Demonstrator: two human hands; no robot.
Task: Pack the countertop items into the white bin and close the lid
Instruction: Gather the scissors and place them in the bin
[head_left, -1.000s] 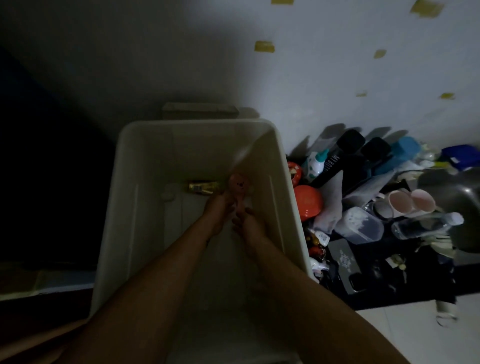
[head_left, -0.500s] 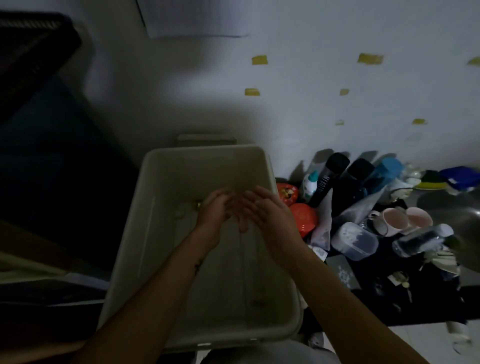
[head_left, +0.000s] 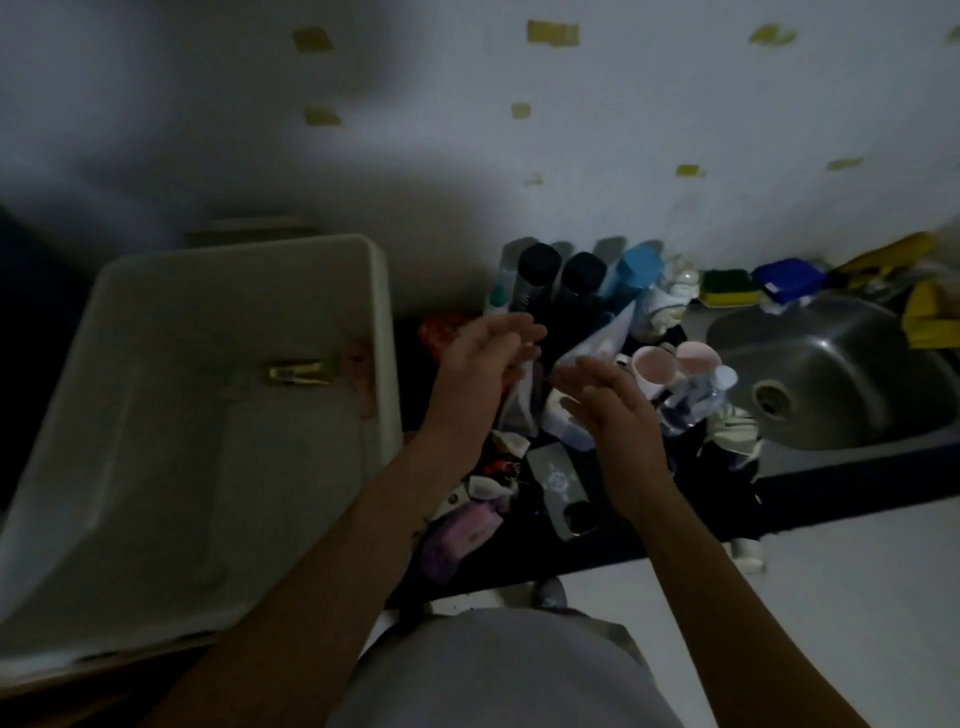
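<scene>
The white bin (head_left: 379, 322) stands open at the left, with a gold tube (head_left: 298, 371) and a small reddish item (head_left: 358, 364) lying against its far right inner wall. My left hand (head_left: 483, 364) and my right hand (head_left: 602, 400) hover with straight fingers, empty, above the cluttered dark countertop (head_left: 831, 488) to the right of the bin. Under and around them lie two black-capped bottles (head_left: 540, 275), a blue-capped bottle (head_left: 636, 270), two pink mugs (head_left: 670, 364), a clear water bottle (head_left: 696, 400), a clear lidded box (head_left: 566, 421) and a pink pouch (head_left: 462, 535).
A steel sink (head_left: 831, 374) sits at the right, with a yellow-green sponge (head_left: 727, 286) and a blue box (head_left: 789, 278) behind it. The white wall rises right behind the counter. A grey flat shape (head_left: 249, 236), perhaps the lid, leans behind the bin. White floor lies below the counter edge.
Both hands have come out of the bin and moved right, over the countertop clutter. The gold tube and reddish item stay in the bin. The view has swung right.
</scene>
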